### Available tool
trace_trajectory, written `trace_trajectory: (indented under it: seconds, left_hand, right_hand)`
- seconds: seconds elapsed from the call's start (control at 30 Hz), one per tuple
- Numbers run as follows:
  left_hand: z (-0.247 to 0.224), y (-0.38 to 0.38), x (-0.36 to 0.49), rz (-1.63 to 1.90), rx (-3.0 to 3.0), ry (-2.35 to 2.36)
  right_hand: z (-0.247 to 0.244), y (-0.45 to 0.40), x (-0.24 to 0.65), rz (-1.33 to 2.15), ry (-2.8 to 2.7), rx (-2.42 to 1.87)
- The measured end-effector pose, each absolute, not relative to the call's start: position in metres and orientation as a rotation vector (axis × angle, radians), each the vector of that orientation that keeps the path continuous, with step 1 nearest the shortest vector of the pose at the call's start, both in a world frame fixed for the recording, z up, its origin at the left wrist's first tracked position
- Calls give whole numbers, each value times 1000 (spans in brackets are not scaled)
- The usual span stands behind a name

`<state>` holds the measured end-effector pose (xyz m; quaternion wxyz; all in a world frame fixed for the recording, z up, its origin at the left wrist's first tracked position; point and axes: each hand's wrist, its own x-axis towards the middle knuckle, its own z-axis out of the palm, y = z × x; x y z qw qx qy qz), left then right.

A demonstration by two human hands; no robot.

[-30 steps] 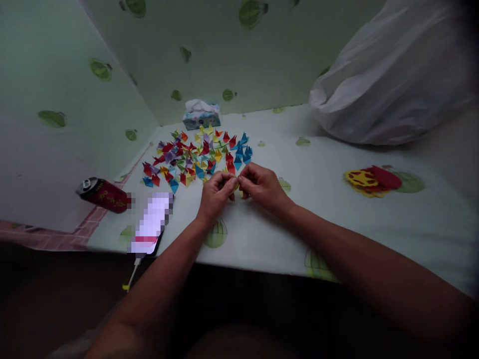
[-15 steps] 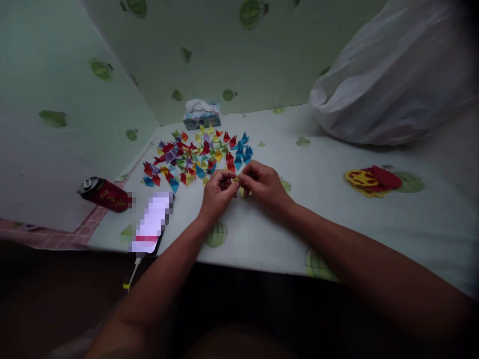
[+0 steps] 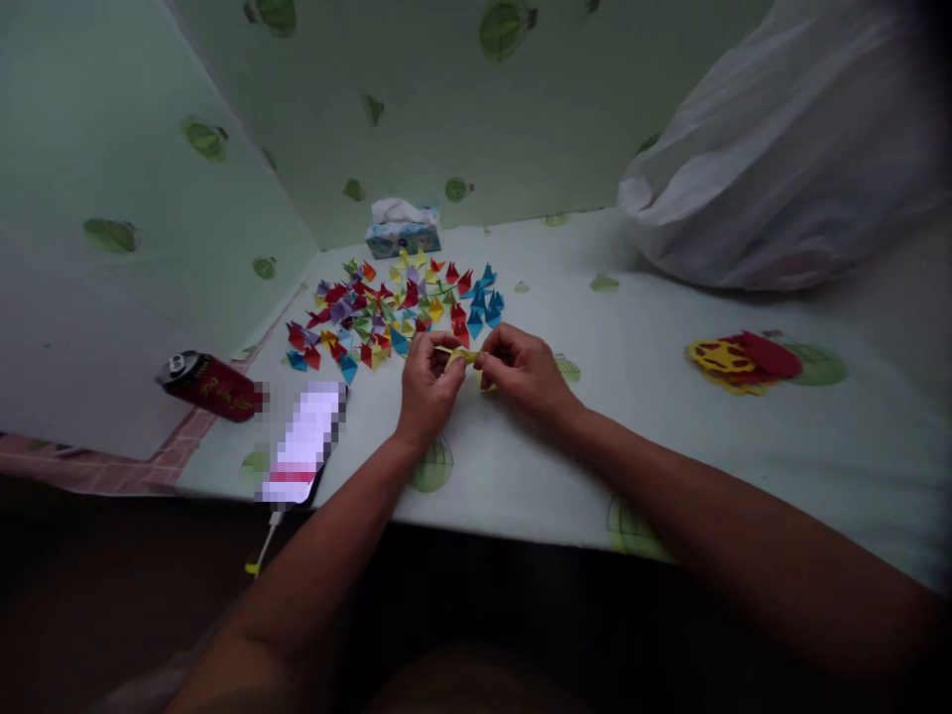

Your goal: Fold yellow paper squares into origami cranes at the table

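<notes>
A small folded piece of yellow paper [image 3: 462, 355] is pinched between both hands above the pale tablecloth. My left hand [image 3: 432, 382] grips its left part, thumb against fingers. On its right end my right hand [image 3: 519, 369] is closed, with thumb and fingertips together. Another bit of yellow [image 3: 487, 388] shows just below the right fingertips, mostly hidden by them. Just beyond the hands lies a spread of small folded paper pieces [image 3: 411, 294] in red, blue, yellow, green, purple and orange.
A tissue box [image 3: 404, 236] stands at the back by the wall. To the left are a tipped dark red can [image 3: 212, 387] and a phone [image 3: 306, 441] with a cable. Red and yellow cut-outs [image 3: 744, 359] lie right, below a large white plastic bag [image 3: 773, 169].
More of the yellow paper now shows between the fingertips. My left fingers have shifted slightly left along it, and the two hands' fingertips are a little farther apart.
</notes>
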<state>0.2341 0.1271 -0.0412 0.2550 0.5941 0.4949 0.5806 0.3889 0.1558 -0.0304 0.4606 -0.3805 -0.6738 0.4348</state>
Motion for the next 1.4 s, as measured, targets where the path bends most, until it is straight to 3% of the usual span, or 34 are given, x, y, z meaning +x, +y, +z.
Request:
trace_trajectory:
  seconds: [0.27,0.47,1.17,1.4]
  left_hand:
    - [-42,125,237,1639,1836,1360]
    - [-43,124,236,1646,1907,1297]
    - [-40,128,233,1656,1557,1042]
    - [-35,125,232,1620,1503,1072]
  right_hand:
    - [-29,149,386,618,-1810,-819]
    - [-27,141,383,606,-1863,-706]
    - [-29,159,392,1582,-1413,-687]
    - [-31,154,390,1759,-1177,-686]
